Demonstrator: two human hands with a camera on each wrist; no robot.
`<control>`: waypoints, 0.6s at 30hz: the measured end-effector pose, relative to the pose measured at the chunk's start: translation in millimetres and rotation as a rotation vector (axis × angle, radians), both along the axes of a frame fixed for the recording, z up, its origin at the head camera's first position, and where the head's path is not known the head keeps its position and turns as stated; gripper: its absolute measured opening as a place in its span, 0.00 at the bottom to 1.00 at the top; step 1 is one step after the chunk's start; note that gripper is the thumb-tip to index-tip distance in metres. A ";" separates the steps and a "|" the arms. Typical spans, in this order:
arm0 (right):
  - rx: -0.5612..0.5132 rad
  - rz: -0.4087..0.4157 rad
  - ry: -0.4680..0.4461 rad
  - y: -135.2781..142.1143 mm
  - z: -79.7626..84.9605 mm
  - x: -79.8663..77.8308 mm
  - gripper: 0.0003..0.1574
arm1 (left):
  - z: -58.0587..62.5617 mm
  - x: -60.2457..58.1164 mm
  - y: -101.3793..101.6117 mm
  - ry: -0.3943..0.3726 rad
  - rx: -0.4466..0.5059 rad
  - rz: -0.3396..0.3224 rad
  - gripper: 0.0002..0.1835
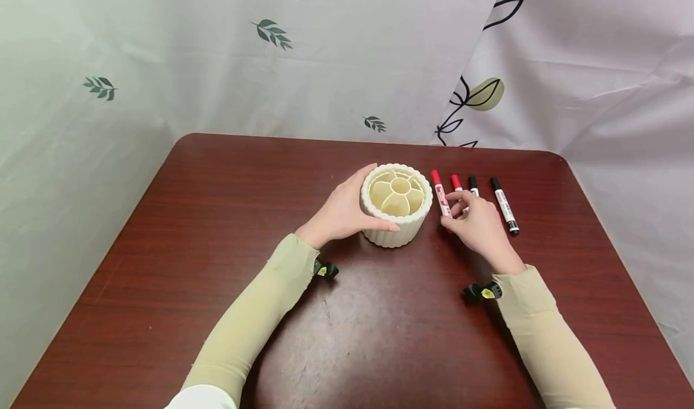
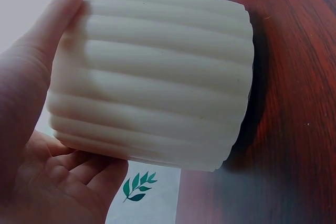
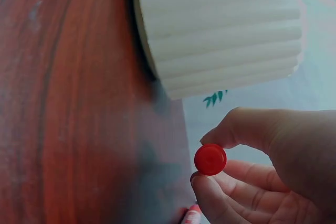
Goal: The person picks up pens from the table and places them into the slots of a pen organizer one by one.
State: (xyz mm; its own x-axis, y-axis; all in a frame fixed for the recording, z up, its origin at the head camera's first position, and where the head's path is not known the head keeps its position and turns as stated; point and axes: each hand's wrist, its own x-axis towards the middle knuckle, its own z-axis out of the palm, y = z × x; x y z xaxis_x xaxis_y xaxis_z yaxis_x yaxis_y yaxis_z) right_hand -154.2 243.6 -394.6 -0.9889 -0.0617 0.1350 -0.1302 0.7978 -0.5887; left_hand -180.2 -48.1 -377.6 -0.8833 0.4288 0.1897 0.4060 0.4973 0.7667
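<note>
A cream pen holder (image 1: 394, 231) with ribbed sides and petal-shaped compartments stands on the table, its compartments holding nothing visible. My left hand (image 1: 343, 209) grips its rim and side, the thumb at the front and the fingers round the far side. To the right of the holder, my right hand (image 1: 479, 225) pinches a red marker (image 1: 440, 197) near its lower end. In the right wrist view the round red end of that marker (image 3: 210, 159) shows between thumb and finger. Whether the marker touches the table, I cannot tell.
A second red marker (image 1: 456, 181) and a black-capped marker (image 1: 473, 184) lie partly hidden behind my right hand. Another black-and-white marker (image 1: 504, 206) lies farther right. The dark red table (image 1: 228, 216) meets a pale leaf-patterned cloth (image 1: 325, 84) behind.
</note>
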 end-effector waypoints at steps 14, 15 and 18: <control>-0.057 -0.005 0.087 2.1 25.7 5.9 0.26 | -0.1 -1.4 -0.7 0.005 0.001 -0.004 0.67; -0.066 -0.008 0.090 2.2 28.1 6.8 0.26 | -0.1 -1.3 -0.8 0.004 0.003 -0.005 0.67; -0.108 -0.022 0.087 2.6 35.3 9.2 0.24 | -0.3 -1.2 -1.0 0.001 0.005 -0.006 0.67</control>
